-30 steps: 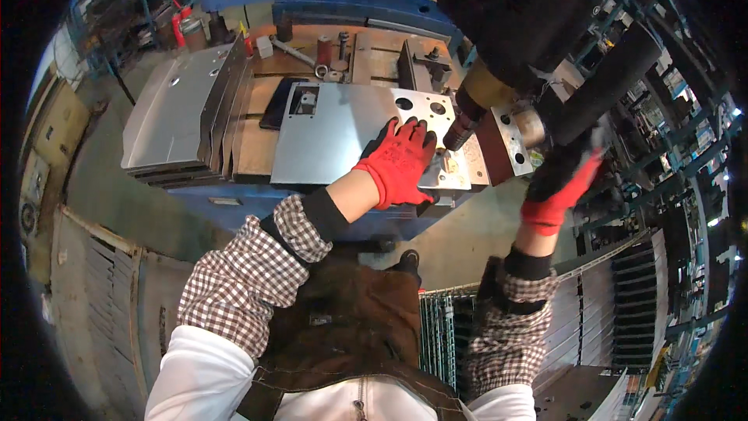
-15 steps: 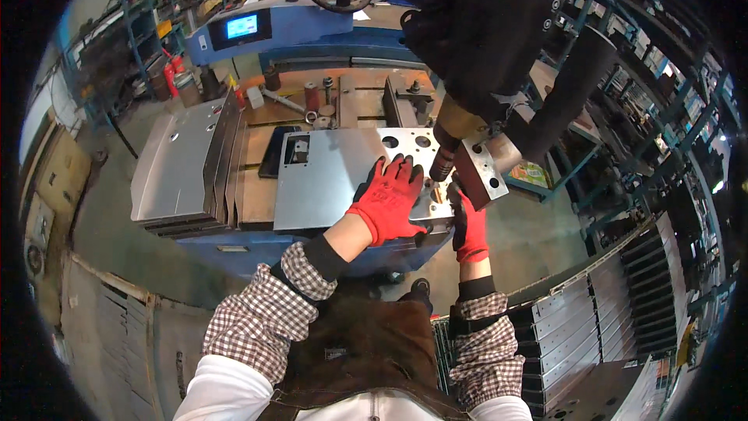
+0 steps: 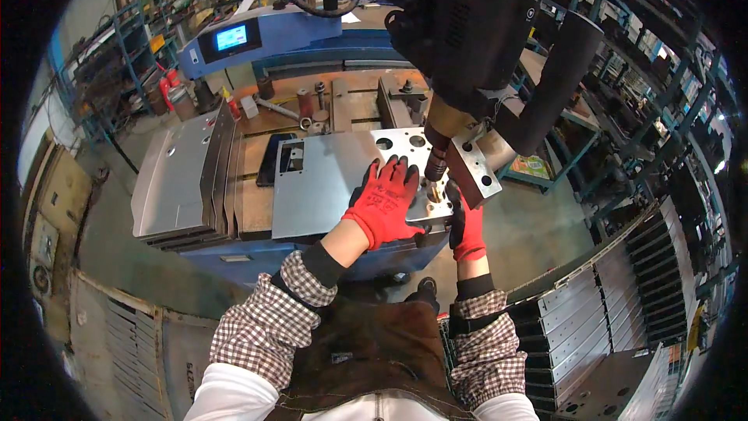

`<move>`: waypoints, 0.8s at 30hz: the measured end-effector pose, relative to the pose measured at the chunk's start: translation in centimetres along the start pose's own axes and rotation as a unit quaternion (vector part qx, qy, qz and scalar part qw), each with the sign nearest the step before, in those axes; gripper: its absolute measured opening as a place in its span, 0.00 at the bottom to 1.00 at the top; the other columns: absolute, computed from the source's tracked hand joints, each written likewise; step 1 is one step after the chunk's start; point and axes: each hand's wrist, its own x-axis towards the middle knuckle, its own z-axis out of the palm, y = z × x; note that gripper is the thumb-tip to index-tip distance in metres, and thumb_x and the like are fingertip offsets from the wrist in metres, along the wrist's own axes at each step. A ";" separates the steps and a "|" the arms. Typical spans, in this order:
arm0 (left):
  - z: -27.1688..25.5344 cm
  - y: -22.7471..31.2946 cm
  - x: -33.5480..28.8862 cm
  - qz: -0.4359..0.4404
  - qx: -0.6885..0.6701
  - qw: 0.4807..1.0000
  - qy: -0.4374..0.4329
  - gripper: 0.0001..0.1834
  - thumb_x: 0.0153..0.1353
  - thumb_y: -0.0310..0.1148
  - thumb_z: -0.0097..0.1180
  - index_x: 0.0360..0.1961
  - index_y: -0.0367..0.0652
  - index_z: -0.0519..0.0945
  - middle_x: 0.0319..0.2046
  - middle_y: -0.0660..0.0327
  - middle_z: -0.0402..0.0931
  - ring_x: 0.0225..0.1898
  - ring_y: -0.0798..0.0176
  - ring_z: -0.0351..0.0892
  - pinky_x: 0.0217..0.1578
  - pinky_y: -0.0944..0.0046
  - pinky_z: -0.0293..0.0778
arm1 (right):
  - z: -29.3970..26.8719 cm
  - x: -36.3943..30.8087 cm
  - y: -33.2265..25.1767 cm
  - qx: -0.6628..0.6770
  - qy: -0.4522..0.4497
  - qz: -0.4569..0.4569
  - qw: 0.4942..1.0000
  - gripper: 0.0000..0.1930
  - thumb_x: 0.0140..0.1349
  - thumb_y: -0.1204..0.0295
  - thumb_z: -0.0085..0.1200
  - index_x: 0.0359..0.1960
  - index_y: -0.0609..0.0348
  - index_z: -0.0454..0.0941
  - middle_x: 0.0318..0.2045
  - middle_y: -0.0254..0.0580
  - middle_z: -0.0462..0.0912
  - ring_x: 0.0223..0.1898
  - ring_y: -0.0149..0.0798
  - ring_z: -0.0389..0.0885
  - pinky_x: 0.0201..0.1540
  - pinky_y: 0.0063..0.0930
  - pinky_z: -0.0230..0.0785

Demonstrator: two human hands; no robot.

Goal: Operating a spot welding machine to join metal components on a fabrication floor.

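A flat grey sheet-metal panel [image 3: 327,179] lies on the worktable, with round holes at its right end and a rectangular cutout at its far left. My left hand [image 3: 384,201], in a red glove with dark fingertips, presses flat on the panel with its fingers spread. At the panel's right edge, my gloved right hand [image 3: 467,226] grips the side, its fingers partly hidden. Between the hands, the spindle [image 3: 436,164] of a dark machine head [image 3: 487,31] points down at the holed end. A metal block with holes [image 3: 477,175] sits just beyond my right hand.
Stacked bent metal sheets [image 3: 183,175] stand on the left of the table. Behind the panel are a dark tablet-like object [image 3: 274,157], a bar [image 3: 278,109] and small cylinders. A blue arm with a lit screen [image 3: 232,37] crosses the back. Shelving [image 3: 662,86] lines the right.
The whole view has shifted slightly. Both hands keep their places on the panel, and the spindle stays over the same end.
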 end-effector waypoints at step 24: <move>0.7 -0.2 0.0 0.004 0.000 1.000 0.011 0.60 0.45 0.67 0.65 0.71 0.36 0.61 0.71 0.40 0.56 0.73 0.38 0.53 0.71 0.34 0.46 | -0.6 -0.1 0.0 0.002 -0.004 0.111 0.994 0.26 0.68 0.57 0.59 0.62 0.57 0.75 0.55 0.36 0.82 0.54 0.32 0.80 0.49 0.30 0.69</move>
